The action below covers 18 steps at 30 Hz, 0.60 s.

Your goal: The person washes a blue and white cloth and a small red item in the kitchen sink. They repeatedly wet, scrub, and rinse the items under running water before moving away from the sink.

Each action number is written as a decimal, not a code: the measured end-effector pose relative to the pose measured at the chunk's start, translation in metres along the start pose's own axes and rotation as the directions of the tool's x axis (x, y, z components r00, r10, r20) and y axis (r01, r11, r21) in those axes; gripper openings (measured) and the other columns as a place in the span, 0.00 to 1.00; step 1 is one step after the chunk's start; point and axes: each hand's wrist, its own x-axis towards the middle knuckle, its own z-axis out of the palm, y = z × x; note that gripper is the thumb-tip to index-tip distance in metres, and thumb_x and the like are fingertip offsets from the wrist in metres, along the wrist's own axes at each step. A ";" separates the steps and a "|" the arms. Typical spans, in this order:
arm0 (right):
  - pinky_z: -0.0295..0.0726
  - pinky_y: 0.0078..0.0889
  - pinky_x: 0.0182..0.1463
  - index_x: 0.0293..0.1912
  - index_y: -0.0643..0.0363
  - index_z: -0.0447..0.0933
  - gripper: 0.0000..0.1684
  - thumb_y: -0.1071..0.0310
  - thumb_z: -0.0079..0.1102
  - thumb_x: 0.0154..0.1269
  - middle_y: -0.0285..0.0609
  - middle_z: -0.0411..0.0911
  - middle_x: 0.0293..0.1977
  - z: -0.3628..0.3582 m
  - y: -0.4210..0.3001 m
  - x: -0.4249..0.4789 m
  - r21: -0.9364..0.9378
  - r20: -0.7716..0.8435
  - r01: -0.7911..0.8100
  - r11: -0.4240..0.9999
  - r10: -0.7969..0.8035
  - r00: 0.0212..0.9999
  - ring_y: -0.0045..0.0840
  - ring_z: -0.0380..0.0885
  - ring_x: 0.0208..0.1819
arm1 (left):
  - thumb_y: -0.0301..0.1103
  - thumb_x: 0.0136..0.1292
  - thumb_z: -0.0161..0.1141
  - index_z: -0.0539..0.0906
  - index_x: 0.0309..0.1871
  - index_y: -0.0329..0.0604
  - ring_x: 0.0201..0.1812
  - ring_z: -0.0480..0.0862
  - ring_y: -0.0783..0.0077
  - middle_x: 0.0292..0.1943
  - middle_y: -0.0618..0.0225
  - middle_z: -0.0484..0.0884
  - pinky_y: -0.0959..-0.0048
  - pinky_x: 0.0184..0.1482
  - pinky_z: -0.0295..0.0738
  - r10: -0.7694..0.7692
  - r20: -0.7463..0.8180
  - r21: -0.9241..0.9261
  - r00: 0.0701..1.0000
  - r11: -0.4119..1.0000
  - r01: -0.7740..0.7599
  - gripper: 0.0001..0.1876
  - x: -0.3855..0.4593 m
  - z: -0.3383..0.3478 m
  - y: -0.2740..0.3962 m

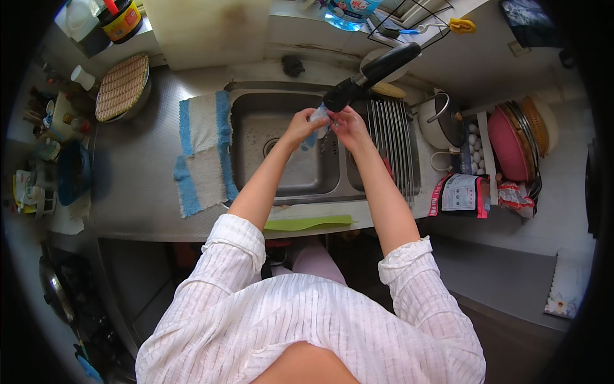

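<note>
Under the black tap head (340,95), both hands are close together over the left basin of a stainless steel sink (288,177). My left hand (303,127) pinches a small whitish, translucent thing (318,114), maybe plastic; its kind is unclear. A light-blue patch (309,141) shows just below, between the hands. Water drops fall there. My right hand (349,128) is beside the whitish thing with its fingers curled; whether it grips the far side is hidden. The drain (271,147) lies left of my left forearm.
Left of the basin lies a blue-and-white cloth (204,149). A metal rod rack (395,149) spans the right basin. Along the front edge is a green strip (309,222). At right stand a lidded pot (437,122), eggs (475,146) and a printed pouch (459,194).
</note>
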 end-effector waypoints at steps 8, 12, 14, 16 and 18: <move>0.68 0.19 0.36 0.41 0.53 0.76 0.10 0.67 0.60 0.57 0.28 0.75 0.31 -0.038 0.023 0.015 -0.610 0.040 -0.042 0.791 0.084 0.996 0.13 0.72 0.32 | 0.45 0.66 0.49 0.76 0.45 0.52 0.36 0.72 0.82 0.36 0.79 0.75 0.78 0.39 0.64 -0.168 0.023 -0.482 0.985 0.862 0.158 0.12 0.000 0.010 0.002; 0.67 0.17 0.35 0.42 0.56 0.75 0.11 0.69 0.60 0.57 0.30 0.75 0.31 -0.016 0.011 0.004 -0.398 0.044 -0.096 0.912 0.123 0.991 0.13 0.70 0.31 | 0.46 0.65 0.50 0.76 0.45 0.52 0.37 0.71 0.82 0.38 0.80 0.75 0.77 0.41 0.63 -0.201 -0.062 -0.360 0.978 0.918 0.166 0.13 -0.013 -0.007 -0.008; 0.69 0.19 0.38 0.43 0.57 0.74 0.12 0.69 0.60 0.58 0.31 0.75 0.33 -0.017 0.014 0.004 -0.472 0.127 -0.019 0.881 0.090 0.988 0.14 0.72 0.35 | 0.46 0.63 0.54 0.76 0.46 0.49 0.38 0.72 0.82 0.37 0.79 0.75 0.77 0.41 0.64 -0.184 -0.092 -0.255 0.979 0.954 0.155 0.14 -0.016 -0.003 0.009; 0.70 0.20 0.40 0.43 0.58 0.74 0.12 0.70 0.60 0.57 0.32 0.76 0.33 -0.019 0.010 0.005 -0.544 0.197 0.052 0.837 0.067 0.978 0.15 0.72 0.37 | 0.45 0.60 0.59 0.76 0.46 0.46 0.38 0.73 0.81 0.36 0.77 0.76 0.77 0.41 0.66 -0.122 -0.150 -0.088 0.981 0.990 0.109 0.17 -0.019 0.006 0.023; 0.69 0.19 0.41 0.42 0.61 0.75 0.12 0.71 0.60 0.57 0.32 0.76 0.31 -0.020 0.003 0.004 -0.600 0.252 0.114 0.792 0.051 0.966 0.16 0.72 0.35 | 0.44 0.58 0.62 0.76 0.47 0.43 0.38 0.75 0.80 0.35 0.76 0.77 0.77 0.41 0.68 -0.081 -0.111 -0.079 0.990 0.994 0.073 0.19 -0.013 0.009 0.026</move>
